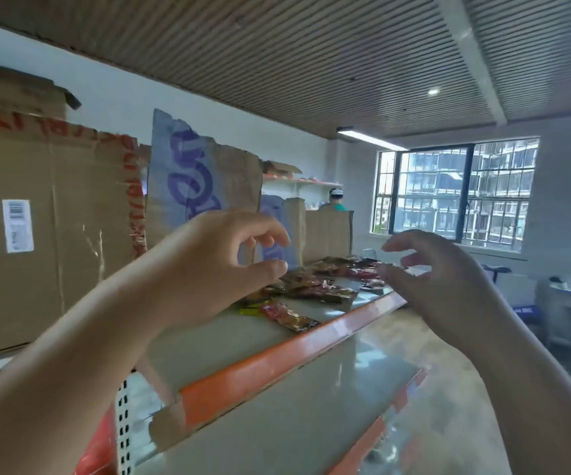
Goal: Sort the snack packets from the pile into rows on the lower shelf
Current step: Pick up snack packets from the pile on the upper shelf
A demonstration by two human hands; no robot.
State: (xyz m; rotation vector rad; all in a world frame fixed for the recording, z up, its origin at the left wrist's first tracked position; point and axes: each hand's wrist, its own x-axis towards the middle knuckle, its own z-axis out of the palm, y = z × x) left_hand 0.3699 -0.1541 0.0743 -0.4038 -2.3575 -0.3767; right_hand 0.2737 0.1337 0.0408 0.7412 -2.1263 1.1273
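Fingers (267, 228) loosely curled, L hand (208, 265) & R hand (438, 279), by snack packets (315, 286), shelf (277, 358).

A barred window (459, 193) glows beyond the right hand (448, 286), a tube light (370, 137) burning above it on the slatted ceiling (277, 46); white walls (174, 108) and a glossy floor (428, 358) frame the room.

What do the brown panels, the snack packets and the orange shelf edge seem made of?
Brown panels: matte cardboard, with torn edges and tape.
Snack packets: thin plastic film, probably; crinkled and shiny.
Orange shelf edge: glossy, reflecting light; plastic or painted metal.
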